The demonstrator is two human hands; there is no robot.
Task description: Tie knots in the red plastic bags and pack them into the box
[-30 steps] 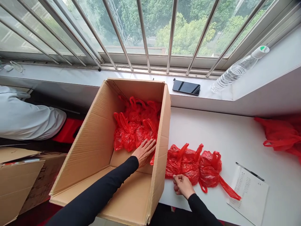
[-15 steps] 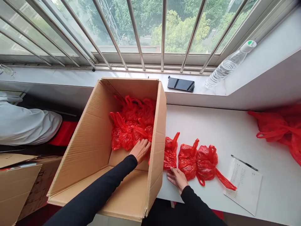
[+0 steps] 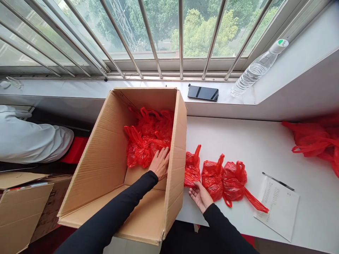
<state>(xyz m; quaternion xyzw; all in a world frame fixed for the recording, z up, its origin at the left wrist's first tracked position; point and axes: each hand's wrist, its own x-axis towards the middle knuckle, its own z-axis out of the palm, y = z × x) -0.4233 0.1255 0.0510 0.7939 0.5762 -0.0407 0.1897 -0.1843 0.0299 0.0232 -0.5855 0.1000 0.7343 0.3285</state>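
Observation:
A large cardboard box (image 3: 116, 121) stands tilted on the table with its opening toward me. Several knotted red plastic bags (image 3: 141, 150) are heaped against its far side and right wall. My left hand (image 3: 159, 164) reaches inside, fingers stretched out over the nearest bags by the right wall; its fingertips are partly hidden. Outside the box, my right hand (image 3: 200, 196) has its fingers apart, touching the lower edge of a red plastic bag (image 3: 192, 169) partly hidden by the box wall. To its right sit two more filled bags, a red bag (image 3: 212, 176) and another red bag (image 3: 234, 180).
On the white table (image 3: 238, 137) lie a printed sheet (image 3: 278, 208) and a pen (image 3: 278, 181). Loose red bags (image 3: 315, 141) are at the right. A phone (image 3: 203, 93) and water bottle (image 3: 258, 70) rest on the sill. A person's pale sleeve (image 3: 34, 137) shows at left.
My left hand has shifted slightly right, toward the box's right wall. The right hand's fingers have turned upward a little at the bag's lower edge. The view has moved slightly.

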